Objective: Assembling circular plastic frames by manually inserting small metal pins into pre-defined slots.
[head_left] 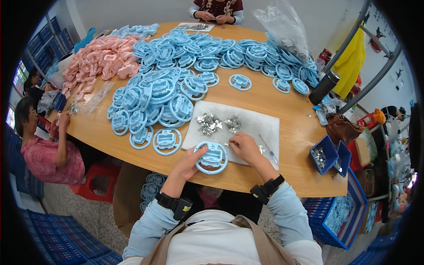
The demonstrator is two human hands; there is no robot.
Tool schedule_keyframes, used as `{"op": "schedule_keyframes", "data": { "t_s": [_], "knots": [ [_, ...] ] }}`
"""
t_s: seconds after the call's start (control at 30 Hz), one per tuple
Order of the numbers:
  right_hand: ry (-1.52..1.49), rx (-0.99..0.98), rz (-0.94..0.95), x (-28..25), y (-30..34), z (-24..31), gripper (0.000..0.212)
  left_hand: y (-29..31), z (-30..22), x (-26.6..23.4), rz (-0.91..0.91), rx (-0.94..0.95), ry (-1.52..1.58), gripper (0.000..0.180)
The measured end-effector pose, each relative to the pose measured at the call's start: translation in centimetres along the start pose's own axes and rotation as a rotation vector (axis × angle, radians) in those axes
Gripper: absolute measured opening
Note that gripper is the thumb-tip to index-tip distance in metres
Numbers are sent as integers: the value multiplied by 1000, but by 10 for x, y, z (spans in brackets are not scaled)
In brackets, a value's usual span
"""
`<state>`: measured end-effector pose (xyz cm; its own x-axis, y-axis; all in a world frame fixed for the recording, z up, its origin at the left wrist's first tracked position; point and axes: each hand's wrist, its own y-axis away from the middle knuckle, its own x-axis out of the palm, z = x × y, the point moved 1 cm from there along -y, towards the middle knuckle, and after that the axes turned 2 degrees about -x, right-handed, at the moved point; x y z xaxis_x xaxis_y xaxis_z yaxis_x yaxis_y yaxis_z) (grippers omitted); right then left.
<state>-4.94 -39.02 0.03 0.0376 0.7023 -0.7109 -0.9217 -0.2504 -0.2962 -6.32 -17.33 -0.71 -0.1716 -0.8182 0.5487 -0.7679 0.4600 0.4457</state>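
Note:
My left hand [187, 163] grips a light blue plastic ring-shaped part [211, 157] by its left side. The part has a rectangular recess in its middle and is held up at the table's near edge. Just to its right, my right hand [247, 149] has its fingertips pinched together over a white foam mat [265, 128]. Whatever sits between those fingertips is too small to make out. On the mat lie a pile of shiny metal pieces [208, 124] and a smaller metal heap [232, 124]. A thin pen-like tool [268, 145] rests at the mat's right side.
Blue ring parts [165, 90] heap across the table [304, 168], beside pink parts [104, 57]. Right stand a dark flask [324, 87] and small blue bins [323, 154] of metal pieces. A clear bag [282, 26] sits behind. Co-workers sit at the left [51, 152] and far side [216, 9].

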Motion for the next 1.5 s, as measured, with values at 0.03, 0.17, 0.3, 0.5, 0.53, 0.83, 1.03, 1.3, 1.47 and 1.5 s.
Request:
{"op": "schedule_keyframes", "data": {
  "t_s": [0.03, 0.17, 0.3, 0.5, 0.53, 0.83, 1.03, 1.3, 1.47, 1.5],
  "knots": [
    [-24, 0, -11, -3, 0, 5, 10, 0, -1, 1, 11, -9, 16, 32],
    [-282, -19, -78, -7, 2, 33, 10, -1, 2, 2, 69, -61, 31, 28],
    [-345, -172, -82, -5, 6, 45, 10, -10, 4, -1, 126, -118, -24, 34],
    [-308, -63, -189, -2, 17, 43, 7, -9, 7, 8, 275, -113, 171, 37],
    [-327, -21, -222, -1, 20, 42, 7, -6, 10, 13, 296, -82, 175, 38],
    [-449, 242, -345, 14, 37, 43, 8, -15, 23, 19, -59, 119, 274, 35],
    [-470, 203, -371, 9, 38, 35, 8, -6, 17, 34, 72, 108, 194, 34],
    [-225, -245, -132, -19, 15, 44, 13, -7, 8, 21, 138, -24, 47, 29],
    [-61, -390, -33, -21, 11, 51, 17, -9, 10, 10, 163, -62, 19, 30],
    [-35, -411, -12, -20, 11, 51, 18, -9, 11, 9, 157, -64, 19, 30]
  ]
}}
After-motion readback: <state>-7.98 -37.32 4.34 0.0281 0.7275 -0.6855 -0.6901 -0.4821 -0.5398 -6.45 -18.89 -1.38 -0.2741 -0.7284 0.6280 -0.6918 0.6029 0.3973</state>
